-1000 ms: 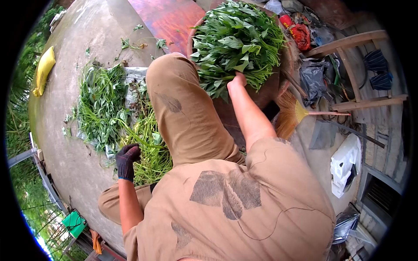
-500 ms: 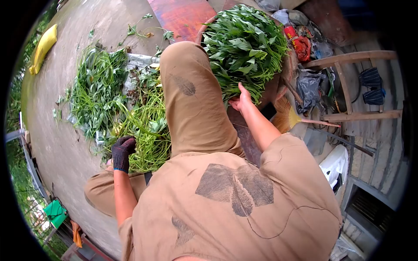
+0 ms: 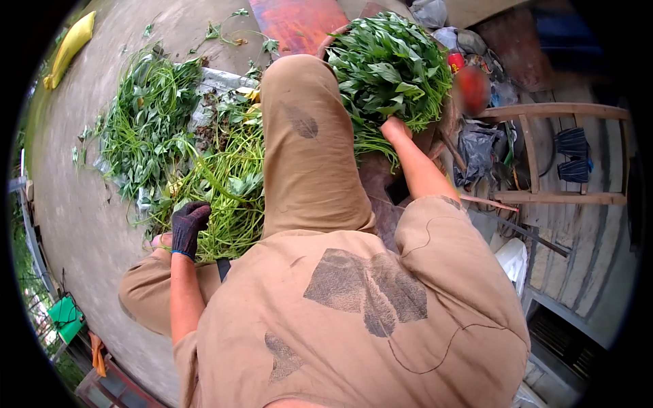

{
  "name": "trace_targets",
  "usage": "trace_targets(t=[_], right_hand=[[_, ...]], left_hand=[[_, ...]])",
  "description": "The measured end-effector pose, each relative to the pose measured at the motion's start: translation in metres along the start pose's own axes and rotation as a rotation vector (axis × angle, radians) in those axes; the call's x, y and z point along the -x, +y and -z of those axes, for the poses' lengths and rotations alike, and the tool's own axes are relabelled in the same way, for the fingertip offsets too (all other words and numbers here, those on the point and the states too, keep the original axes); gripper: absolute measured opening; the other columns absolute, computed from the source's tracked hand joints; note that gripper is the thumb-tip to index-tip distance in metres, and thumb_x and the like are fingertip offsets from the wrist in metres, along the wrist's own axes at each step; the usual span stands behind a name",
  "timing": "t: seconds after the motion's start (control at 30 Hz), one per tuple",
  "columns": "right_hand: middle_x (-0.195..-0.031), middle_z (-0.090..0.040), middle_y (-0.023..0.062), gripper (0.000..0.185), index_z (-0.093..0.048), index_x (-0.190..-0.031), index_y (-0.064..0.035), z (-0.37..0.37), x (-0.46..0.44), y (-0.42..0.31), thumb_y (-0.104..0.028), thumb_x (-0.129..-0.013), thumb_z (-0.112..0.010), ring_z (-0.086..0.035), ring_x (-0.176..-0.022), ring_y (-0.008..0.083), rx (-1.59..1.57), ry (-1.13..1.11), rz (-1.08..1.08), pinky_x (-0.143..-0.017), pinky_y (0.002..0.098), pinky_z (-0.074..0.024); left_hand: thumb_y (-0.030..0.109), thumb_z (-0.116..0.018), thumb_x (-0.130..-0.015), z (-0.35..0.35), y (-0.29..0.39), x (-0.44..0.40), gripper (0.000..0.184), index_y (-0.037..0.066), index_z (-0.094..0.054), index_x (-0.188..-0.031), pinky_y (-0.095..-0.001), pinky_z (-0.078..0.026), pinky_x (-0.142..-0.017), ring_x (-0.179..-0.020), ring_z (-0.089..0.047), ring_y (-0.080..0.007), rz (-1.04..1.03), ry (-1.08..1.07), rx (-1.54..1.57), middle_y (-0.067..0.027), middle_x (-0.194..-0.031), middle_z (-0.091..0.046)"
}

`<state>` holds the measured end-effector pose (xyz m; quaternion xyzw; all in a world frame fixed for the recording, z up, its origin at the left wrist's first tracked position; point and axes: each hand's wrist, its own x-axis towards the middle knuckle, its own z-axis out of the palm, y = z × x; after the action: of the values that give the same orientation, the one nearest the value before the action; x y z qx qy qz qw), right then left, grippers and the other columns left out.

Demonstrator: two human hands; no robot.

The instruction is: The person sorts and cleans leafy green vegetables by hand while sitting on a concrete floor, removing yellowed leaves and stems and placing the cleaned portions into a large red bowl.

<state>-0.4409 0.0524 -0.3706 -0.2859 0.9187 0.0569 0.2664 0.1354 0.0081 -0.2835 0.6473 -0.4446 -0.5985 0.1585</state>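
Observation:
My left hand wears a dark knitted glove. Its fingers are curled into a fist above the edge of a pile of green stems, with no stalk seen sticking out of it. My bare right hand reaches into the lower side of a big heap of leafy greens, which fills a round basin. Leaves cover the fingers of that hand, so their grip is hidden. Left of the stem pile lies a looser heap of leafy vines.
A yellow sack lies on the concrete floor at the far left. Beyond my knee is a reddish board. Plastic bags and a wooden frame stand at the right. A dark flat object is near my right forearm.
My right hand has pushed further into the greens in the basin, and its fingers are now out of sight. The gloved left hand stays curled in about the same place. The view has shifted slightly.

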Motion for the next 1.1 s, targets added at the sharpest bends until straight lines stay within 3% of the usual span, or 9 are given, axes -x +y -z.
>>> trace_targets(t=[0.27,0.37,0.47,0.6,0.7,0.83,0.87,1.0,1.1], right_hand=[[-0.125,-0.060,0.0177,0.054,-0.058,-0.125,-0.0125,-0.017,-0.002,0.002,-0.047,-0.084,-0.056,-0.056,-0.118,0.0352,0.186,-0.066,0.199,-0.093,0.0486,-0.0450],[-0.126,-0.061,0.0106,0.050,-0.056,-0.129,-0.0220,0.019,0.038,-0.022,-0.036,-0.081,-0.061,-0.057,-0.118,0.0313,0.314,-0.009,0.213,-0.094,0.0465,-0.0466],[-0.094,-0.069,0.0148,0.029,-0.070,-0.096,-0.0135,0.063,0.054,-0.049,-0.037,-0.081,-0.064,-0.065,-0.088,0.0362,0.014,0.396,0.491,-0.075,0.0445,-0.0508],[-0.076,-0.069,0.0098,0.014,-0.070,-0.091,-0.0082,0.143,0.144,-0.156,-0.021,-0.086,-0.067,-0.065,-0.066,0.0207,-0.407,0.657,0.920,-0.062,0.0319,-0.0499],[-0.074,-0.067,0.0130,0.015,-0.069,-0.091,-0.0010,0.132,0.206,-0.239,-0.015,-0.086,-0.065,-0.062,-0.067,0.0152,-0.631,0.405,1.186,-0.064,0.0290,-0.0484],[-0.084,-0.070,0.0162,0.034,-0.072,-0.091,-0.0057,0.025,0.247,-0.330,-0.037,-0.080,-0.063,-0.066,-0.083,0.0318,0.085,-0.209,1.048,-0.076,0.0405,-0.0511],[-0.065,-0.062,0.0116,0.037,-0.066,-0.079,0.0046,-0.014,0.241,-0.341,-0.032,-0.085,-0.065,-0.061,-0.051,0.0204,0.162,-0.224,1.081,-0.053,0.0371,-0.0488],[-0.065,-0.062,0.0094,0.021,-0.062,-0.078,0.0028,-0.101,0.225,-0.343,-0.016,-0.084,-0.070,-0.059,-0.046,0.0215,-0.274,-0.639,0.724,-0.042,0.0335,-0.0496],[-0.063,-0.059,0.0061,0.013,-0.062,-0.078,0.0006,-0.080,0.242,-0.336,-0.009,-0.083,-0.068,-0.057,-0.048,0.0162,-0.294,-0.630,0.952,-0.042,0.0304,-0.0468]], left_hand=[[0.027,-0.071,-0.076,0.003,-0.004,-0.029,0.031,0.002,-0.073,-0.095,-0.0261,-0.045,-0.053,-0.057,-0.057,-0.0107,-0.050,0.047,-0.055,-0.0048,-0.071,-0.066],[0.026,-0.071,-0.076,0.009,-0.005,-0.020,0.029,0.003,-0.073,-0.094,-0.0259,-0.045,-0.049,-0.055,-0.058,-0.0117,0.016,0.060,-0.022,-0.0067,-0.071,-0.067],[0.021,-0.072,-0.079,0.017,0.002,-0.003,0.025,0.003,-0.071,-0.095,-0.0249,-0.046,-0.044,-0.050,-0.059,-0.0144,0.072,0.055,0.061,-0.0058,-0.067,-0.063],[0.018,-0.070,-0.080,0.012,0.004,-0.003,0.022,0.006,-0.070,-0.098,-0.0297,-0.050,-0.049,-0.054,-0.060,-0.0164,0.039,0.172,0.405,-0.0056,-0.068,-0.063],[0.016,-0.069,-0.080,0.009,0.004,-0.008,0.022,0.004,-0.068,-0.099,-0.0304,-0.050,-0.049,-0.057,-0.061,-0.0176,0.023,0.174,0.587,-0.0067,-0.072,-0.064],[0.010,-0.070,-0.079,0.005,0.015,-0.004,0.013,0.004,-0.067,-0.090,-0.0300,-0.047,-0.048,-0.055,-0.056,-0.0156,0.026,0.172,0.726,-0.0050,-0.069,-0.061],[0.009,-0.069,-0.079,0.005,0.013,-0.005,0.012,0.004,-0.068,-0.090,-0.0297,-0.047,-0.048,-0.055,-0.056,-0.0155,0.026,0.174,0.765,-0.0045,-0.071,-0.061],[0.014,-0.070,-0.080,0.005,0.004,-0.012,0.013,0.004,-0.072,-0.088,-0.0288,-0.043,-0.051,-0.057,-0.053,-0.0117,-0.140,0.225,0.655,-0.0029,-0.075,-0.065],[0.023,-0.070,-0.081,0.008,0.015,-0.015,0.021,0.008,-0.072,-0.095,-0.0253,-0.041,-0.053,-0.059,-0.052,-0.0102,-0.221,0.209,0.732,-0.0023,-0.077,-0.065]])
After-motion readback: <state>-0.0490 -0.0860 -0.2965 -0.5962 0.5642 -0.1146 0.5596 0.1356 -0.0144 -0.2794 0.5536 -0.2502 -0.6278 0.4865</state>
